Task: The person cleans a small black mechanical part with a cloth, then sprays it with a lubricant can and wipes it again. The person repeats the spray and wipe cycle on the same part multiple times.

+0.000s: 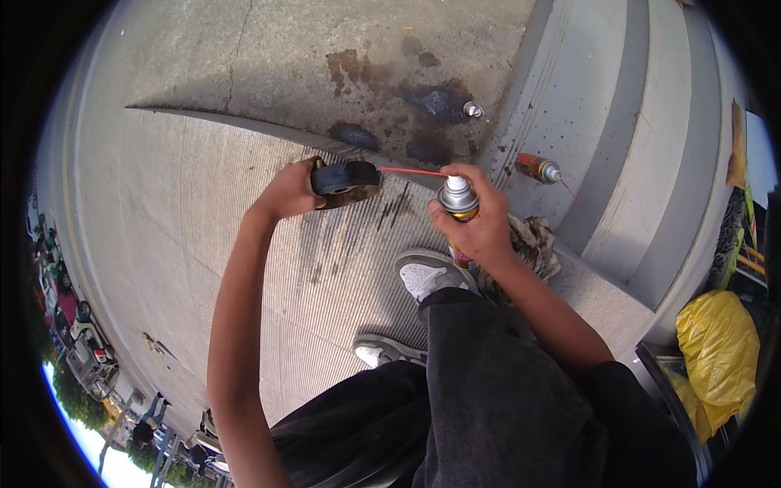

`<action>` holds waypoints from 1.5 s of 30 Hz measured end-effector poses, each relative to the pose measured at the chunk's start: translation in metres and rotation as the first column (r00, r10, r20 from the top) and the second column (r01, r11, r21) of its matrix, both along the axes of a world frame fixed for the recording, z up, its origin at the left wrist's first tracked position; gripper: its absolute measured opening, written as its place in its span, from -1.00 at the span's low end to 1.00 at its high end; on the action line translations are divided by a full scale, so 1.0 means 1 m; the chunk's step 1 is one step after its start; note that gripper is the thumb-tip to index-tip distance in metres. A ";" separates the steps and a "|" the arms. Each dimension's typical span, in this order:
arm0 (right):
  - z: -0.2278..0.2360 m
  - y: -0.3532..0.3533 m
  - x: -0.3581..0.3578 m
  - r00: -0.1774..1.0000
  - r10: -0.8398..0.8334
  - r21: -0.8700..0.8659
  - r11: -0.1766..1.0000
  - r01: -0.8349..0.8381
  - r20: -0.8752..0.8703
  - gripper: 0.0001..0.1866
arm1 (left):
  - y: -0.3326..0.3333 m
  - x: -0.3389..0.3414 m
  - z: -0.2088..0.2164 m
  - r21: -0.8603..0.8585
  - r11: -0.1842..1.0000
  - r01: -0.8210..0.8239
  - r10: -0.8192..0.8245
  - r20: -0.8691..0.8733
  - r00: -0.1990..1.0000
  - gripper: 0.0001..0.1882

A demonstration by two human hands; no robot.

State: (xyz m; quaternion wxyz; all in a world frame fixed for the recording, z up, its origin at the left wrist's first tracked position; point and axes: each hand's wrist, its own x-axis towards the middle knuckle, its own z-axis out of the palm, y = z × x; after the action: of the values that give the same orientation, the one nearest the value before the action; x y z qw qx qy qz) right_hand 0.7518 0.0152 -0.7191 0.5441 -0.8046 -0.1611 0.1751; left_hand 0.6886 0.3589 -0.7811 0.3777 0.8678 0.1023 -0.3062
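My left hand (286,192) is closed around the edge of a black, round, drum-like part (345,176), tilted so that its brownish hollow underside partly shows. What the part belongs to, I cannot tell. In my right hand (486,221) is an upright spray can (458,200) with a silver top and a white nozzle, a finger resting on that nozzle. A thin red straw (412,171) runs from the nozzle leftward, its tip close to the black part's right side. No spray can be made out. A crumpled, dirty rag (537,246) lies behind my right wrist.
Another spray can (537,167) with a straw lies on its side by the grey steps (610,122). Beyond the ramp's edge, a small shiny object (473,109) sits among dark wet stains (435,99). Yellow plastic (720,350) is at right; parked motorcycles (85,346) stand far left.
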 end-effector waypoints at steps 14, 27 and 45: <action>-0.005 0.041 0.000 0.944 0.078 -0.193 0.981 -0.015 0.321 -0.55 | -0.092 -0.035 -0.023 -0.399 -0.214 -0.892 0.676 -0.719 0.159 -0.44; -0.017 0.047 -0.009 0.914 0.117 -0.281 0.960 -0.004 0.388 -0.54 | -0.124 -0.054 -0.042 -0.412 -0.479 -0.775 0.626 -0.779 0.027 -0.52; -0.010 0.083 -0.010 0.896 0.137 -0.214 0.976 -0.048 0.422 -0.58 | -0.105 -0.046 -0.055 -0.280 -0.619 -0.734 0.478 -0.876 -0.068 -0.57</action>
State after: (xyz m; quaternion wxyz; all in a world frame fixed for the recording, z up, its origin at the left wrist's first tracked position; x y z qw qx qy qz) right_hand 0.7423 0.0983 -0.7294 0.4025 -0.8649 -0.2982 0.0323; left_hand 0.6430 0.2543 -0.8364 0.8341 0.0512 0.5490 -0.0146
